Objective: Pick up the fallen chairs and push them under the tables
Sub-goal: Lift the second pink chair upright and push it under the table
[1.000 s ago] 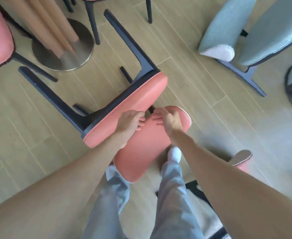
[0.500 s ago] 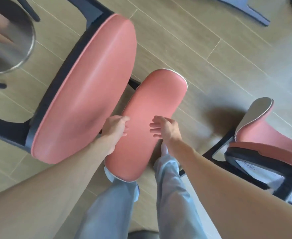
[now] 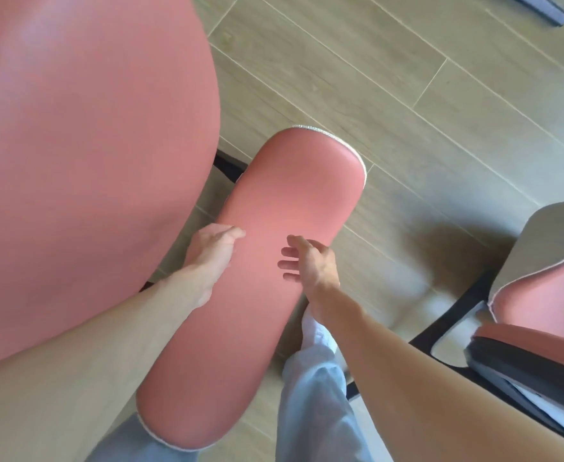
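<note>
A pink padded chair fills the left and middle of the head view. Its big seat [image 3: 90, 145] is close to the camera at the left, and its long backrest [image 3: 274, 201] runs down the middle. My left hand [image 3: 212, 253] grips the backrest's left edge, thumb on the front. My right hand [image 3: 310, 265] lies at the backrest's right edge with its fingers straight and spread over the padding, not curled around it. A second pink chair [image 3: 540, 301] lies tipped on the floor at the right, dark frame showing.
Light wood-plank floor [image 3: 390, 95] stretches behind the chair. A dark chair leg [image 3: 544, 8] pokes in at the top right. My legs in pale trousers [image 3: 317, 395] stand just behind the backrest, between the two chairs.
The chair has come up from lying on the floor and its seat now looms close to the camera. My right hand's fingers have loosened and spread; the round table base has left the view.
</note>
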`<state>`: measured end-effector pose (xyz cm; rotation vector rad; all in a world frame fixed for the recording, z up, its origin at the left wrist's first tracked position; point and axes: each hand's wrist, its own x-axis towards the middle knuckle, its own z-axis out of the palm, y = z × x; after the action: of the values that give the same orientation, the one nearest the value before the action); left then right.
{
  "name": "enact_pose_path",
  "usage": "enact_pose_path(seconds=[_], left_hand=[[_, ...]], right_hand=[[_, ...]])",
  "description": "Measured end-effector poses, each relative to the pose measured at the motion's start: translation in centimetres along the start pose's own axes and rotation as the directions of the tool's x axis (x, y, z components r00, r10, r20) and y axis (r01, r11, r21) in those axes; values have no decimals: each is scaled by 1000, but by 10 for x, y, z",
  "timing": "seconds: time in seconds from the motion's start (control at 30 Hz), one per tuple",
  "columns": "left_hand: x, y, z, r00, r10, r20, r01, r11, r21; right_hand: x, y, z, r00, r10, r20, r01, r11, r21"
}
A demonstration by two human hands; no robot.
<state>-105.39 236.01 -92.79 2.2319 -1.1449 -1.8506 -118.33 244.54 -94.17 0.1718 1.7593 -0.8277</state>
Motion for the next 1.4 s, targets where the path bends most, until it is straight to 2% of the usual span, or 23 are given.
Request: enact_pose_path(seconds=[0.23, 0.5, 0.73, 0.87, 1.2, 1.4], left_hand=[[69, -43, 10, 1000, -3, 20, 1, 995, 97], [138, -77, 9, 995, 95, -5, -91, 963, 253], [181, -88, 38, 965, 218, -148, -116, 855, 506], [197, -94, 44, 956, 250, -155, -116, 804, 583], [222, -103, 28, 992, 115, -49, -80, 887, 455], [234, -105, 26, 999, 43, -20, -30, 898, 440]], right_hand=[[61, 48, 10, 997, 32, -63, -32, 999, 0], [122, 110, 16, 973, 189, -135, -197, 979, -50], [169, 141, 7, 931, 215, -294, -267, 952, -150], [187, 150, 6, 942, 222, -252, -259, 958, -123], [205, 161, -3, 959, 240, -151, -242, 970, 10], [215, 164, -11, 966, 234, -109, -226, 971, 74]])
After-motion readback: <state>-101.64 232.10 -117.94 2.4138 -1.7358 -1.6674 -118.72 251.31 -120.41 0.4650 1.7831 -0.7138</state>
